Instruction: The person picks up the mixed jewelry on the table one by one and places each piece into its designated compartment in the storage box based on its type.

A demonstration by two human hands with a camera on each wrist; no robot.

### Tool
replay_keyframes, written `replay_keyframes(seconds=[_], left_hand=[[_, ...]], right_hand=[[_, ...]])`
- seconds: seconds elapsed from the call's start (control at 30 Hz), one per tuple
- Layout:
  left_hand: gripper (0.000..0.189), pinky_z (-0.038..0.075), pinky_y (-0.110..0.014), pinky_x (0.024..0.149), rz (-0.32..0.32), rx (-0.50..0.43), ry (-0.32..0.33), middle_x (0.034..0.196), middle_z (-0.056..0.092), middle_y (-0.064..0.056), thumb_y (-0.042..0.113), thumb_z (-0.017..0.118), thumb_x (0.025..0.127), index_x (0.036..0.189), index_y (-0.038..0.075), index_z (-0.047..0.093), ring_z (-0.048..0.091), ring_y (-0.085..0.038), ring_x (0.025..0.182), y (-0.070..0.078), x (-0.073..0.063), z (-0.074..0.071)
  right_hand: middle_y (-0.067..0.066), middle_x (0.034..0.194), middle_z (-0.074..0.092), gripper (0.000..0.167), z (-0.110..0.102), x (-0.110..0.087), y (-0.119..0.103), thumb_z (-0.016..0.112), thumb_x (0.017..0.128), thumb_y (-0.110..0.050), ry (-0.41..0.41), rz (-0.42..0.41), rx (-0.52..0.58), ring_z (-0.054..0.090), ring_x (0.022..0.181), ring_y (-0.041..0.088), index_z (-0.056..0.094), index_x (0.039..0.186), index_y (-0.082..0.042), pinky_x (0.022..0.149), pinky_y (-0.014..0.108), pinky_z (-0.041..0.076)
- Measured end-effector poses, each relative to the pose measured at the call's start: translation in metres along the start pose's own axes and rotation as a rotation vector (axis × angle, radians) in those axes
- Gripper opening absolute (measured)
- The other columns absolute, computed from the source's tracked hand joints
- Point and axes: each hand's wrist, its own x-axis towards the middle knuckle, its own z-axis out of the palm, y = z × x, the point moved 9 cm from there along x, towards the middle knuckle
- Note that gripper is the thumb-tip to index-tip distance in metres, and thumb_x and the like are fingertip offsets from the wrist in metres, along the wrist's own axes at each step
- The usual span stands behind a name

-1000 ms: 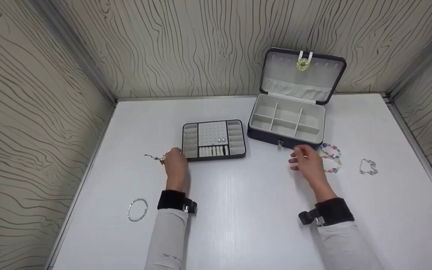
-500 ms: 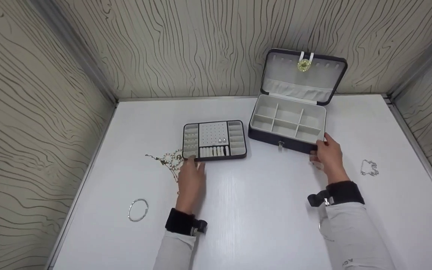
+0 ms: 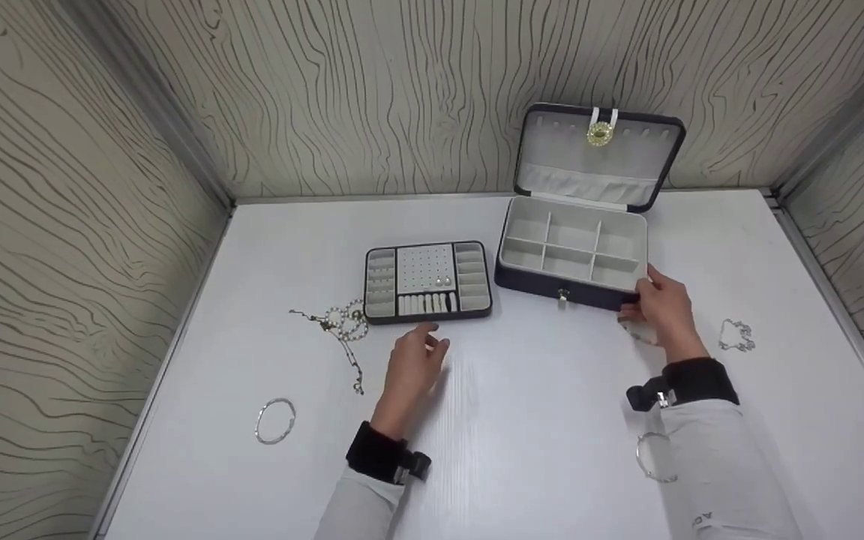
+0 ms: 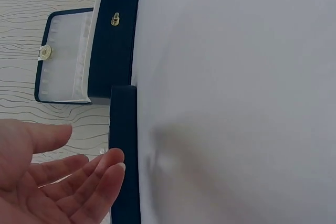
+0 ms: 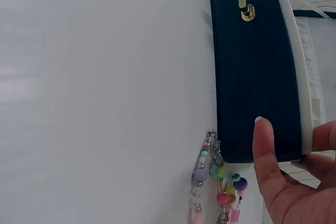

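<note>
My right hand grips the front right corner of a dark blue jewelry box, whose lid stands up at the back. In the right wrist view the thumb presses on the front face, with fingers over the side wall. Six-part compartments inside the box hold nothing visible; a gold clasp sits on its front. My left hand, fingers relaxed and holding nothing, hovers just before the front edge of a jewelry tray. That tray bears a pair of earrings and several rings in its roll slots.
Left of the tray lies a tangled beaded necklace, with a silver bangle nearer the front. Colorful bead bracelets lie beside the box corner, partly under the right hand. A silver chain bracelet is at right; another bangle shows by the right sleeve.
My left hand has moved right, from beside the necklace to in front of the tray. My right hand has moved right and taken hold of the box corner; the box has turned slightly.
</note>
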Motion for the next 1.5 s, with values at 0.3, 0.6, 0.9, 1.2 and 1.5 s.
replay_keyframes(seconds=[0.3,0.6,0.9,1.2,1.5], left_hand=[[0.032,0.054,-0.029,0.066,0.073,-0.11,-0.099,0.088,0.069,-0.007,0.014,0.063,0.095,0.12,-0.006,0.063,0.065,-0.014,0.071,0.024,0.004,0.021],[0.035,0.055,-0.027,0.071,0.094,-0.13,-0.171,0.093,0.069,-0.009,0.019,0.06,0.098,0.122,-0.007,0.062,0.067,-0.014,0.078,0.039,0.007,0.046],[0.039,0.055,-0.032,0.084,0.078,-0.13,-0.158,0.114,0.065,-0.021,0.017,0.054,0.101,0.131,-0.009,0.055,0.068,-0.025,0.099,0.04,0.01,0.057],[0.025,0.056,-0.033,0.078,0.054,-0.083,-0.066,0.098,0.072,-0.012,0.016,0.052,0.102,0.106,0.0,0.07,0.069,-0.02,0.091,0.028,0.01,0.044],[0.022,0.054,-0.029,0.069,0.054,-0.102,-0.067,0.088,0.071,-0.007,0.016,0.056,0.1,0.098,0.001,0.072,0.066,-0.014,0.077,0.02,0.007,0.037]], right_hand=[[0.036,0.139,0.041,0.056,-0.004,-0.016,0.012,0.031,0.101,-0.02,-0.077,-0.078,0.035,0.068,0.078,0.012,0.019,0.155,-0.009,0.074,0.025,0.057],[0.032,0.15,0.029,0.057,-0.003,-0.038,0.025,0.035,0.1,-0.015,-0.109,-0.061,0.05,0.068,0.077,0.014,0.02,0.154,-0.008,0.072,0.028,0.058],[0.037,0.14,0.038,0.058,0.008,-0.054,0.025,0.036,0.097,-0.009,-0.106,-0.076,0.083,0.069,0.076,0.017,0.023,0.153,-0.004,0.074,0.031,0.058],[0.034,0.135,0.046,0.057,0.026,-0.067,0.02,0.039,0.098,-0.012,-0.086,-0.063,0.036,0.069,0.076,0.016,0.027,0.153,-0.007,0.072,0.026,0.057],[0.034,0.135,0.046,0.055,0.03,-0.073,0.018,0.039,0.099,-0.013,-0.087,-0.073,0.039,0.068,0.076,0.016,0.028,0.153,-0.008,0.07,0.025,0.057]])
